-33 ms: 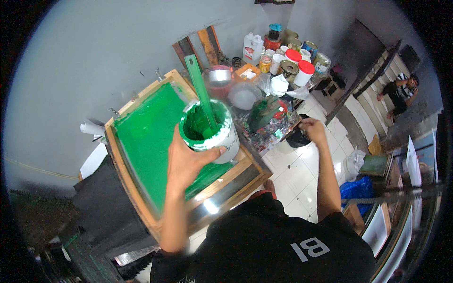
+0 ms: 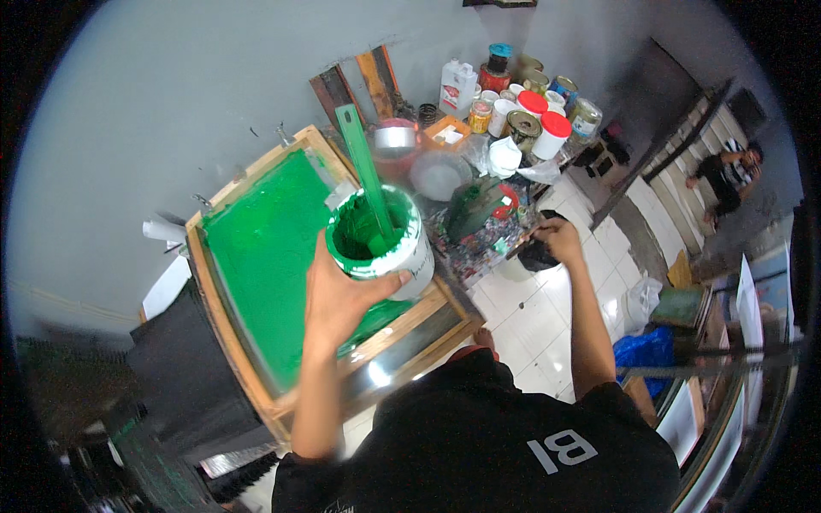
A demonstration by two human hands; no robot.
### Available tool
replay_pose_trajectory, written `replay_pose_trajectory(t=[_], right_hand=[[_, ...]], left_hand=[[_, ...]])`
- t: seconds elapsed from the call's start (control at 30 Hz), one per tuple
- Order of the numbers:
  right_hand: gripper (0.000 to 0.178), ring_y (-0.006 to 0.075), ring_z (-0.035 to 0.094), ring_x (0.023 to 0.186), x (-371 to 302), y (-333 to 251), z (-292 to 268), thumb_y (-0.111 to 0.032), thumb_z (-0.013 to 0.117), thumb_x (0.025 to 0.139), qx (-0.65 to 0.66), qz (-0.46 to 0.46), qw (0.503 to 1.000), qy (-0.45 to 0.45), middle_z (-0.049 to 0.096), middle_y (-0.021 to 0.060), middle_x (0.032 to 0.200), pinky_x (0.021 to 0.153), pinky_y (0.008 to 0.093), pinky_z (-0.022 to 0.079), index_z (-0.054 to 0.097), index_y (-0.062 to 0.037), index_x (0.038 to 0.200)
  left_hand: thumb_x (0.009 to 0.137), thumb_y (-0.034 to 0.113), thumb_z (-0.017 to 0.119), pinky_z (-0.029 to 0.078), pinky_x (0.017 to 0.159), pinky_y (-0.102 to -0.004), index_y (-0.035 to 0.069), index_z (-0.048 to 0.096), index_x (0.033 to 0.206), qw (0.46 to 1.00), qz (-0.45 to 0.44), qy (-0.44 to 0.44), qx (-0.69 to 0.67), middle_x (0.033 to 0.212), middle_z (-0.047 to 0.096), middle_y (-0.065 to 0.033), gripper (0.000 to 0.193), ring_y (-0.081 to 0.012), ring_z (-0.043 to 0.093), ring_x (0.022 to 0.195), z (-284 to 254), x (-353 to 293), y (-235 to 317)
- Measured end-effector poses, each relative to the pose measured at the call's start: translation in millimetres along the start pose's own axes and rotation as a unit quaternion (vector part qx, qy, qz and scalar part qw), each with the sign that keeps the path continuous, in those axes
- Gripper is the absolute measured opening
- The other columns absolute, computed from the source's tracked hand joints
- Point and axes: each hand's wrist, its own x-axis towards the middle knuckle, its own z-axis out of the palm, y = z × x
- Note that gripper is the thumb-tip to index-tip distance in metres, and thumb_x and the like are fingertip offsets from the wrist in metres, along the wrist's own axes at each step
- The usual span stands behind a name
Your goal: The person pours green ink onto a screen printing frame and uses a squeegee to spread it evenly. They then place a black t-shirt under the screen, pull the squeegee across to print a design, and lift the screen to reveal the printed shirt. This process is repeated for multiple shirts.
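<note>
"Where is the tub of green paint?"

"The white tub (image 2: 416,256) is in the left hand (image 2: 335,295), over the near right part of the green-coated panel inside the wooden frame (image 2: 256,173). The thumb presses the wall facing the wearer and the palm curves round the left side, so the hand is wrapped firmly on it."

"How is that grip best managed?"

"I'd hold the tub level, with the thumb well below the smeared rim, where wet paint could make it slip. The long green stick (image 2: 365,162) stands tall in it and makes it top-heavy, so I'd tilt slowly, if at all."

"And the right hand (image 2: 560,238)?"

"Its fingers are curled at the edge of the spattered table (image 2: 469,261), near a dark container (image 2: 540,256). I cannot tell whether they pinch something thin or only touch the edge."

"What else is unclear?"

"The left fingers behind the tub are hidden, and so is the stick's lower end, sunk in the paint. The tub's base is hard to read: it may clear the frame or touch it. The dark, green-smeared thing (image 2: 472,209) on the table is too blurred to name."
</note>
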Motion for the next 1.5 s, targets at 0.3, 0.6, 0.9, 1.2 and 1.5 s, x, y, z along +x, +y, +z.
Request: replay_pose_trajectory(t=[0.3, 0.6, 0.9, 1.2, 1.5], right_hand=[[0.042, 0.0397, 0.065, 0.107, 88.3, 58.4, 55.8, -0.027, 0.08, 0.08, -0.097, -0.154, 0.983, -0.032, 0.069, 0.021, 0.107, 0.094, 0.0482, 0.051, 0.068, -0.0014, 0.111], [0.031, 0.0174, 0.064, 0.079, 99.5, -102.8, -12.7, -0.009, 0.079, 0.081, 0.233, -0.275, 0.908, -0.215, 0.068, 0.0129, 0.094, 0.074, 0.0326, 0.053, 0.069, 0.0007, 0.108], [0.03, 0.0355, 0.068, 0.09, 102.4, -205.9, 4.0, -0.01, 0.073, 0.083, -0.106, -0.641, 0.692, -0.313, 0.07, 0.0171, 0.104, 0.08, 0.0426, 0.054, 0.071, -0.0029, 0.112], [0.03, 0.0414, 0.066, 0.097, 90.0, -215.1, 1.7, -0.026, 0.075, 0.086, -0.198, -0.626, 0.689, -0.307, 0.07, 0.0218, 0.095, 0.085, 0.0502, 0.051, 0.071, -0.0006, 0.1], [0.034, 0.0425, 0.065, 0.098, 98.0, -210.5, -0.2, -0.027, 0.074, 0.087, -0.214, -0.613, 0.706, -0.284, 0.067, 0.0214, 0.104, 0.085, 0.0496, 0.051, 0.068, -0.0009, 0.109]], left_hand=[[0.06, 0.02, 0.095, 0.053, 0.094, -0.0394, -0.002, 0.053, 0.127, 0.983, -0.107, 0.15, 0.01, 0.113, 0.071, -0.0188, 0.082, -0.0282, 0.07, 0.105, 152.4, -29.6, 13.1], [0.064, 0.024, 0.092, 0.05, 0.101, -0.0461, -0.003, 0.046, 0.136, 0.958, -0.182, 0.217, 0.049, 0.127, 0.06, -0.0232, 0.089, -0.0391, 0.061, 0.119, 262.5, -47.8, -11.0], [0.066, 0.023, 0.092, 0.048, 0.103, -0.046, -0.002, 0.042, 0.141, 0.932, -0.163, 0.321, 0.029, 0.132, 0.056, -0.0236, 0.094, -0.0395, 0.058, 0.121, 324.9, -46.2, -67.2], [0.067, 0.02, 0.092, 0.047, 0.104, -0.0453, -0.002, 0.043, 0.14, 0.92, -0.148, 0.359, 0.055, 0.132, 0.056, -0.0227, 0.091, -0.0389, 0.057, 0.122, 326.4, -32.7, -88.1], [0.067, 0.017, 0.092, 0.049, 0.102, -0.0442, -0.001, 0.044, 0.14, 0.917, -0.137, 0.373, 0.042, 0.131, 0.059, -0.0223, 0.089, -0.0364, 0.061, 0.119, 322.4, -26.7, -89.5]])
